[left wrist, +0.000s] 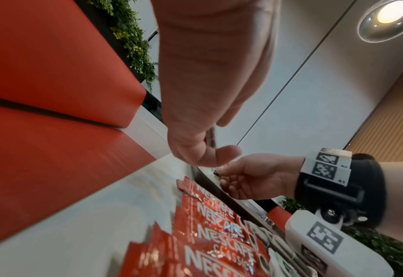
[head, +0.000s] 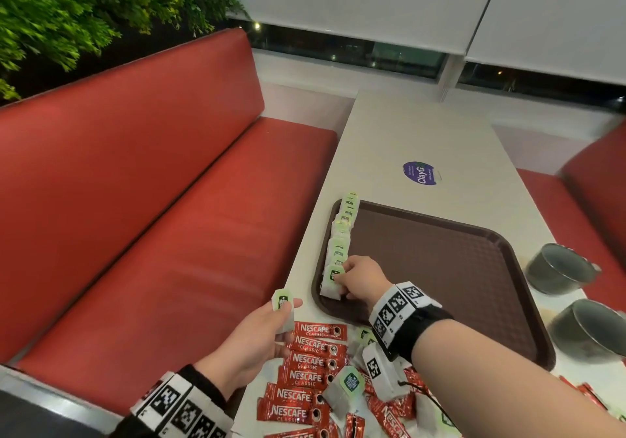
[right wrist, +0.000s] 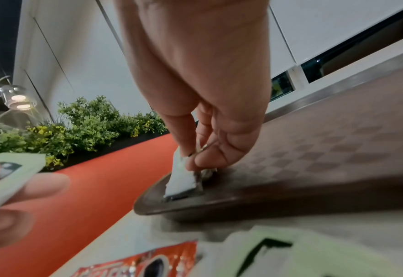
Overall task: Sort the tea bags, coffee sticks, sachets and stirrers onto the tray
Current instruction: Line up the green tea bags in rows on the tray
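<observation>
Right hand point(head: 364, 276) grip pinches tea bag point(head: 332, 283) at tray point(head: 440, 258) corner.

We count one brown tray point(head: 474, 234), two dark cups point(head: 559, 270), at least seven Nescafé sticks point(head: 306, 378), and a row of tea bags point(head: 340, 244), too overlapped to count.

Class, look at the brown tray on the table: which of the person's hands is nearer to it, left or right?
Right. The right hand is over the tray, pinching a tea bag at its near-left corner. The left hand is off the tray's left side, holding another tea bag.
</observation>
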`<state>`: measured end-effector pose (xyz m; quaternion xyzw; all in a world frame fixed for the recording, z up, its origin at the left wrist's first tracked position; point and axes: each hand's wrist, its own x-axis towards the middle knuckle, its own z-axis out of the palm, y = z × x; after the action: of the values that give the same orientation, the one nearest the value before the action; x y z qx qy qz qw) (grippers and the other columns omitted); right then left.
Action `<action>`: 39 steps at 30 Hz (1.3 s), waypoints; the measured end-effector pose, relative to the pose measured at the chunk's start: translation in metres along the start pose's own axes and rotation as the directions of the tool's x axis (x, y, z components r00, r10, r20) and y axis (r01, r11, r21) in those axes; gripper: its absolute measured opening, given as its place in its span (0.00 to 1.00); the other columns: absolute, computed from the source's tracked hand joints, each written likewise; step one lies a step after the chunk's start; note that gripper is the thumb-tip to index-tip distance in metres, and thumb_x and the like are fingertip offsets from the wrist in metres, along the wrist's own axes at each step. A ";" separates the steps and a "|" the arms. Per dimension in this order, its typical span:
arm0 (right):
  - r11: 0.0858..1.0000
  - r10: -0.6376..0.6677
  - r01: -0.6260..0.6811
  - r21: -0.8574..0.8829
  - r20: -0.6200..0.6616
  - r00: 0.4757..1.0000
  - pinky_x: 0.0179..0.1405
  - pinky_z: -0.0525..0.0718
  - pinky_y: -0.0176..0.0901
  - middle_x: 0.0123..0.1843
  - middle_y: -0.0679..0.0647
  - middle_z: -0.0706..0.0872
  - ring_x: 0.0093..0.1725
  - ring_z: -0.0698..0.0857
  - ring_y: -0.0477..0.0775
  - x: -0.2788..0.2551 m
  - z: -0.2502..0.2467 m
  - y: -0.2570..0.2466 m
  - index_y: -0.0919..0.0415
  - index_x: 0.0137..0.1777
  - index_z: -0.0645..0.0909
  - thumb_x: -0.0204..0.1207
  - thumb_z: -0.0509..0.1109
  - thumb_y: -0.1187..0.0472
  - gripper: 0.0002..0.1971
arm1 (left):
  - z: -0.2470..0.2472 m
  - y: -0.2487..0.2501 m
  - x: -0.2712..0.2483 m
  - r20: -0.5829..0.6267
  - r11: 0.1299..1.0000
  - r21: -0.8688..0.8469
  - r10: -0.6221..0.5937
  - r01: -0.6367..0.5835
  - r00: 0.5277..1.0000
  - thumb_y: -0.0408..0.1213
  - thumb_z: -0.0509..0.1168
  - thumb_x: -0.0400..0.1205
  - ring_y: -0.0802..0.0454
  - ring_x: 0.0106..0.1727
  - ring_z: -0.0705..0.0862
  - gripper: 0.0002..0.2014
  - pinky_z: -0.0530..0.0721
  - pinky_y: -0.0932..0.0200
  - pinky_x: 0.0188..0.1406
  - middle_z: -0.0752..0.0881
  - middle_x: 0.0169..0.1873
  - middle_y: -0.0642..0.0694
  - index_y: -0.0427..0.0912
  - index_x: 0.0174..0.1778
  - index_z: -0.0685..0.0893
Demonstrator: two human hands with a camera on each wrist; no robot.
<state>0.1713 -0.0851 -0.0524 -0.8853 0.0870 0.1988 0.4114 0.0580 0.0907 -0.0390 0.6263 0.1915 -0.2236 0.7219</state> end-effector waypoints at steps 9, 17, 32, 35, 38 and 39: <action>0.996 0.009 0.000 0.091 -0.094 0.996 0.42 0.88 0.44 0.39 0.56 0.88 0.32 0.87 0.49 -0.001 -0.004 0.006 0.59 0.50 0.74 0.77 0.72 0.63 0.08 | 0.001 -0.005 0.003 0.094 0.999 0.027 0.025 -0.027 0.995 0.31 0.60 0.85 0.55 0.34 0.78 0.10 0.79 0.63 0.32 0.82 0.38 0.43 0.39 0.61 0.79; 0.967 -0.186 0.164 0.197 0.094 0.978 0.28 0.77 0.37 0.34 0.49 0.84 0.28 0.79 0.44 -0.049 -0.010 0.004 0.56 0.45 0.84 0.72 0.76 0.54 0.07 | 0.015 0.000 0.008 0.132 0.996 0.048 0.071 -0.078 0.989 0.30 0.61 0.85 0.55 0.31 0.78 0.10 0.79 0.64 0.31 0.80 0.33 0.43 0.38 0.61 0.79; 0.990 0.034 -0.034 0.138 0.004 0.999 0.24 0.77 0.36 0.28 0.53 0.81 0.27 0.78 0.50 -0.026 -0.003 0.013 0.58 0.34 0.74 0.76 0.69 0.69 0.11 | 0.008 -0.002 0.009 0.006 0.994 0.048 0.096 -0.096 0.995 0.30 0.64 0.83 0.49 0.42 0.83 0.10 0.83 0.59 0.39 0.82 0.46 0.40 0.39 0.60 0.78; 0.994 0.080 -0.081 0.079 0.015 0.997 0.31 0.82 0.40 0.29 0.55 0.82 0.28 0.80 0.51 -0.016 0.002 0.011 0.58 0.34 0.72 0.76 0.67 0.70 0.12 | 0.000 -0.005 0.007 -0.014 0.996 0.027 0.082 -0.082 0.997 0.28 0.64 0.82 0.47 0.42 0.82 0.09 0.83 0.58 0.40 0.82 0.44 0.39 0.36 0.58 0.79; 0.996 0.090 -0.090 -0.003 0.010 0.996 0.40 0.87 0.45 0.32 0.56 0.84 0.29 0.83 0.52 -0.013 0.003 0.008 0.58 0.37 0.73 0.75 0.68 0.69 0.10 | -0.005 -0.008 0.007 -0.028 0.997 0.009 0.077 -0.077 0.997 0.28 0.64 0.82 0.47 0.41 0.82 0.09 0.83 0.57 0.40 0.82 0.43 0.38 0.35 0.57 0.79; 0.996 0.092 -0.092 -0.007 -0.003 0.996 0.41 0.88 0.46 0.34 0.56 0.85 0.29 0.83 0.52 -0.013 0.002 0.007 0.58 0.40 0.74 0.75 0.69 0.68 0.08 | -0.006 -0.008 0.007 -0.032 0.997 0.001 0.075 -0.075 0.997 0.28 0.64 0.82 0.47 0.41 0.82 0.09 0.83 0.57 0.40 0.82 0.43 0.38 0.35 0.57 0.79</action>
<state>0.1563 -0.0882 -0.0528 -0.8820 0.1276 0.2166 0.3987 0.0597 0.0949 -0.0507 0.6364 0.1796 -0.1863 0.7267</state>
